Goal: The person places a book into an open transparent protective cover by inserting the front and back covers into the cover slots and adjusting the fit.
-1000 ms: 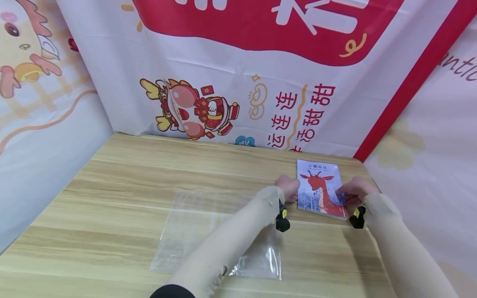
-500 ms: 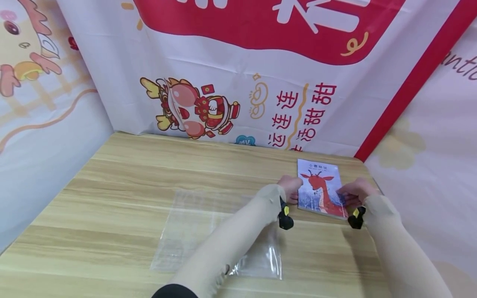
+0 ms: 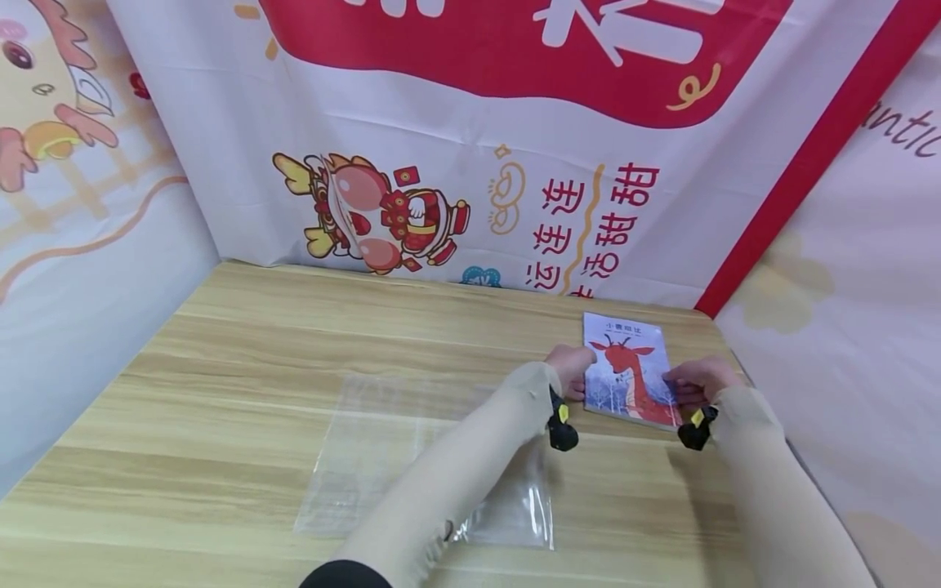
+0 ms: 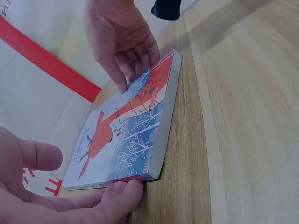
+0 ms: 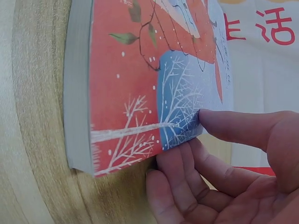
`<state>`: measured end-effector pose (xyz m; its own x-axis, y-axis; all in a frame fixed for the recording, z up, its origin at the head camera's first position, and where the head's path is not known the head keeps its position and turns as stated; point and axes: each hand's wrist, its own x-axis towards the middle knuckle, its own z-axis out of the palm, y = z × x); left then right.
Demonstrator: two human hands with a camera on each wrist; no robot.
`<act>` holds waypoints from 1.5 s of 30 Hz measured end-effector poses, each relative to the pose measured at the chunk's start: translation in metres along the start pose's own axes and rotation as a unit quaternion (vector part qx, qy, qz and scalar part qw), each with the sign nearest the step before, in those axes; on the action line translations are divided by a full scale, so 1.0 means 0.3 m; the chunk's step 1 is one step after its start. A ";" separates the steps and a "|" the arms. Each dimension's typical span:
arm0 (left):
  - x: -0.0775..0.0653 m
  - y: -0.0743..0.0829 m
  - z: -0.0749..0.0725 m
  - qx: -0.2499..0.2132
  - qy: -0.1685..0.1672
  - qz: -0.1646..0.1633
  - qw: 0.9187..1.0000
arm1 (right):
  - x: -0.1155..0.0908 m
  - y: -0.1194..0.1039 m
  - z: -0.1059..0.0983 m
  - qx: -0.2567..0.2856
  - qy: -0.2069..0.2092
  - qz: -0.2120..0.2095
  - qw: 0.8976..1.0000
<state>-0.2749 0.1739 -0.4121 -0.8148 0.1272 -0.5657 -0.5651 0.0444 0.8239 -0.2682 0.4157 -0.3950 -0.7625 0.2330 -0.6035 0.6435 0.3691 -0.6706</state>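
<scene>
A book [image 3: 628, 376] with a red deer on its blue cover lies near the right back corner of the table, between both hands. My left hand [image 3: 569, 367] is at its left edge; in the left wrist view the fingertips [image 4: 126, 189] touch the lower side of that edge, while the thumb [image 4: 43, 156] is raised apart from the cover. My right hand [image 3: 702, 380] pinches the opposite edge. The right wrist view has its thumb [image 5: 224, 123] at the cover and the other fingers [image 5: 180, 172] curled in under the edge.
A clear plastic bag or sheet [image 3: 360, 474] lies flat on the wooden table [image 3: 184, 408], partly hidden below the left forearm. Printed cloth hangings [image 3: 456, 131] stand along the back and both sides, close behind the book.
My left hand has shifted slightly right, so its thumb now overlaps the book's left edge in the head view. The right wrist has turned slightly inward. The book stays about where it was.
</scene>
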 end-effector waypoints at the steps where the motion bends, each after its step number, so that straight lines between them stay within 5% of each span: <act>1: -0.005 0.001 0.002 0.001 0.002 0.001 1.000 | 0.003 0.000 -0.001 -0.001 -0.001 0.003 1.000; 10: -0.037 -0.007 0.019 0.002 0.013 0.017 1.000 | 0.021 0.013 -0.006 0.016 0.015 0.046 0.999; 21: -0.031 -0.014 0.031 -0.004 0.017 0.027 0.999 | 0.003 0.028 -0.013 0.052 0.009 0.046 0.998; 30: 0.007 -0.026 0.043 -0.001 0.021 0.017 1.000 | 0.012 0.045 -0.033 0.085 -0.047 0.054 0.994; 45: 0.067 -0.027 -0.026 0.042 0.020 0.022 0.999 | 0.010 -0.006 0.020 0.094 -0.099 0.041 0.990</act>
<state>-0.2877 0.1685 -0.4305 -0.8443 0.0919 -0.5279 -0.5164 0.1237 0.8474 -0.2712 0.4103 -0.3983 -0.6909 0.0668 -0.7199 0.7182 0.1781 -0.6727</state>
